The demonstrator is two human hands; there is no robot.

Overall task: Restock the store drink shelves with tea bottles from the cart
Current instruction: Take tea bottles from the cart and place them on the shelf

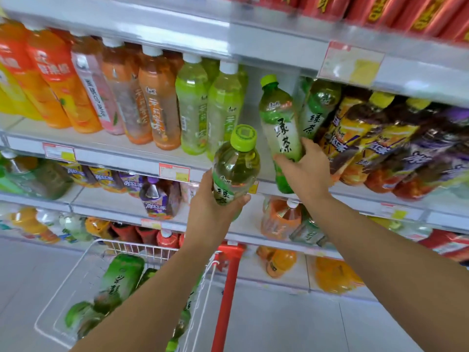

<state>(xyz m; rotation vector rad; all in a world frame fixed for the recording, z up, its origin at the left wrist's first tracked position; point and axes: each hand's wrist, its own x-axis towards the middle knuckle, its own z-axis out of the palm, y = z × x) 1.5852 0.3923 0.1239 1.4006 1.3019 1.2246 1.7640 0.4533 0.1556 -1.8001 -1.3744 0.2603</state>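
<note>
left grip [212, 217]: fingers curled round a green tea bottle [236, 171], cap up, held in the air | right grip [305, 174]: wrapped round the low part of a second green bottle [279, 120], tilted, at the gap on the shelf [114, 158] | cart [137, 250]: down below, more green bottles [121, 278] lying inside

bright even light, blurred, warped edges
</note>
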